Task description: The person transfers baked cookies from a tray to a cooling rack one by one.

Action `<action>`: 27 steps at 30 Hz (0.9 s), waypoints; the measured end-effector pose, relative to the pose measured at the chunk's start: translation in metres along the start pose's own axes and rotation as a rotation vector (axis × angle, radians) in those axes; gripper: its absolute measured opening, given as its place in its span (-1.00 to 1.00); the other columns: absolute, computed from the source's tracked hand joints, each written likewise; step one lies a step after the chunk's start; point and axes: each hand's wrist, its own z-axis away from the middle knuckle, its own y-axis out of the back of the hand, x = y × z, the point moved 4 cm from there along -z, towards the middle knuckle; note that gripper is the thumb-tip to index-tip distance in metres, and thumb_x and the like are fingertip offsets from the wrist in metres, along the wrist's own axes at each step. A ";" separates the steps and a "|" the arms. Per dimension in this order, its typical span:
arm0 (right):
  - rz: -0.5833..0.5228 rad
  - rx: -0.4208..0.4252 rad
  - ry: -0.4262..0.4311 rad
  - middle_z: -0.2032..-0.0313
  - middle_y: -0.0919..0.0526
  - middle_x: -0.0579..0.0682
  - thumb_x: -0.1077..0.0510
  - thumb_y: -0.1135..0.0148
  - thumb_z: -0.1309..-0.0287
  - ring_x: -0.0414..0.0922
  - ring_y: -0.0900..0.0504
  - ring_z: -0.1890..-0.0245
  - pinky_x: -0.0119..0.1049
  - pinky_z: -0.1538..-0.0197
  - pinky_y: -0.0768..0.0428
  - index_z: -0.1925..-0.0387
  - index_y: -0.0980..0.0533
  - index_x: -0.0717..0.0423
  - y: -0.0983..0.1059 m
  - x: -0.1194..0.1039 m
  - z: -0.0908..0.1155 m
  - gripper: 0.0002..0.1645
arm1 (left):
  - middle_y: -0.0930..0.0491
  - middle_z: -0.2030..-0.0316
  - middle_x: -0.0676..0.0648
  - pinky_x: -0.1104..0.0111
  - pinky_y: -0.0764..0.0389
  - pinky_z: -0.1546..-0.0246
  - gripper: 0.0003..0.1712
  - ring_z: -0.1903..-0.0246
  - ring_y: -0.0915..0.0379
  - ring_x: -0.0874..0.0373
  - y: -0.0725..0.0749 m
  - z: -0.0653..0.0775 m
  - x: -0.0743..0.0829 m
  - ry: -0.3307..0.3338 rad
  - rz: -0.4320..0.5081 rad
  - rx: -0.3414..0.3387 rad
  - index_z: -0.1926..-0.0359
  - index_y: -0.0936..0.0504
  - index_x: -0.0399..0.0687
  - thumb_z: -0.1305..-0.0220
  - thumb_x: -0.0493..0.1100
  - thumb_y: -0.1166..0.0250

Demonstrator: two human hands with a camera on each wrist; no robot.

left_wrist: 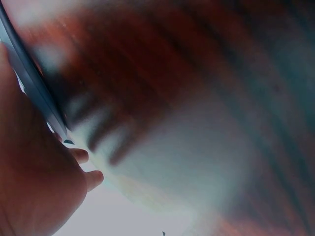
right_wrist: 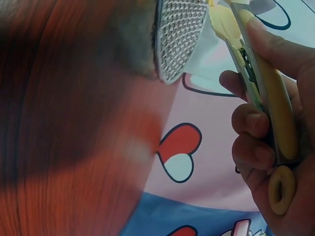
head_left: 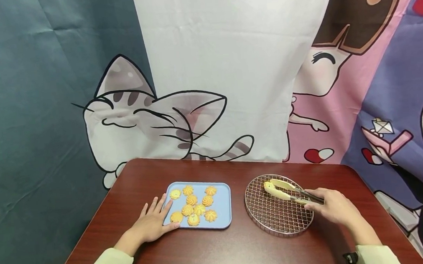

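Note:
My right hand (head_left: 335, 207) grips a pair of tongs (head_left: 288, 192) with pale yellow tips and metal arms; fingers and thumb wrap the handle (right_wrist: 278, 113) in the right wrist view. Between the tong tips is a small golden cookie (head_left: 267, 186), over the far left part of a round wire rack (head_left: 279, 218). Whether the cookie touches the mesh, I cannot tell. My left hand (head_left: 149, 225) rests with straight, spread fingers at the left edge of a light blue tray (head_left: 222, 210), thumb at its near left corner. Several piped cookies (head_left: 191, 199) lie on the tray.
Tray and rack stand side by side on a reddish-brown wooden table (head_left: 222, 257), with a gap between them. Behind the table hangs a cartoon-printed cloth (head_left: 235, 54). The left wrist view is mostly blurred table reflections.

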 end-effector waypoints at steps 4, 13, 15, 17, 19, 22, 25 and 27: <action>0.009 0.009 -0.011 0.18 -0.74 -0.03 -0.16 -0.55 -0.02 0.04 -0.69 0.20 0.04 0.21 -0.59 -0.09 -0.68 0.09 -0.001 0.005 0.001 -0.35 | 0.10 -0.60 -0.22 -0.33 0.15 -0.43 0.13 -0.54 0.19 -0.36 0.000 -0.001 0.000 0.004 -0.002 0.000 -0.58 -0.15 -0.05 -0.26 0.60 -0.02; 0.025 0.010 -0.052 0.17 -0.73 0.07 -0.19 -0.51 -0.06 0.14 -0.69 0.16 0.16 0.19 -0.59 -0.11 -0.66 0.16 -0.004 0.017 0.003 -0.31 | 0.09 -0.60 -0.22 -0.33 0.14 -0.42 0.14 -0.54 0.18 -0.36 0.000 0.000 0.001 0.001 -0.004 0.003 -0.58 -0.14 -0.05 -0.26 0.60 -0.02; 0.029 0.009 -0.062 0.17 -0.72 0.07 -0.20 -0.50 -0.06 0.14 -0.69 0.16 0.16 0.19 -0.59 -0.12 -0.65 0.15 -0.004 0.019 0.004 -0.30 | 0.10 -0.60 -0.22 -0.34 0.14 -0.42 0.14 -0.54 0.19 -0.36 0.000 0.000 0.001 0.002 -0.002 -0.001 -0.58 -0.14 -0.05 -0.26 0.60 -0.02; 0.034 0.007 -0.069 0.19 -0.72 0.05 -0.21 -0.49 -0.07 0.11 -0.68 0.18 0.14 0.21 -0.59 -0.13 -0.65 0.15 -0.005 0.020 0.004 -0.30 | 0.10 -0.60 -0.22 -0.34 0.14 -0.42 0.14 -0.54 0.19 -0.36 0.000 0.001 0.001 0.002 -0.003 -0.003 -0.58 -0.14 -0.05 -0.26 0.60 -0.02; 0.035 0.009 -0.079 0.20 -0.72 0.03 -0.22 -0.49 -0.07 0.10 -0.68 0.19 0.12 0.21 -0.59 -0.13 -0.65 0.13 -0.005 0.021 0.005 -0.30 | 0.10 -0.60 -0.22 -0.34 0.14 -0.42 0.13 -0.54 0.19 -0.37 0.000 0.001 0.001 0.003 0.002 -0.004 -0.58 -0.14 -0.06 -0.26 0.59 -0.03; 0.039 0.010 -0.090 0.21 -0.71 0.01 -0.24 -0.48 -0.07 0.06 -0.66 0.22 0.09 0.25 -0.57 -0.13 -0.65 0.10 -0.006 0.022 0.006 -0.30 | 0.09 -0.60 -0.22 -0.34 0.13 -0.42 0.14 -0.53 0.17 -0.37 0.000 0.002 0.002 0.000 0.003 -0.001 -0.58 -0.15 -0.06 -0.26 0.60 -0.03; 0.046 0.011 -0.099 0.21 -0.70 -0.01 -0.25 -0.48 -0.07 0.03 -0.65 0.25 0.08 0.28 -0.56 -0.13 -0.66 0.08 -0.006 0.022 0.006 -0.30 | 0.08 -0.60 -0.22 -0.34 0.12 -0.42 0.14 -0.53 0.17 -0.37 -0.001 0.003 0.002 0.000 0.002 -0.002 -0.58 -0.15 -0.06 -0.25 0.60 -0.02; 0.049 0.008 -0.103 0.21 -0.69 -0.01 -0.26 -0.48 -0.08 0.03 -0.63 0.27 0.08 0.29 -0.56 -0.13 -0.65 0.08 -0.005 0.022 0.006 -0.30 | 0.09 -0.60 -0.22 -0.34 0.13 -0.42 0.15 -0.53 0.17 -0.37 -0.001 0.003 0.001 0.002 0.002 -0.003 -0.58 -0.14 -0.05 -0.25 0.61 -0.01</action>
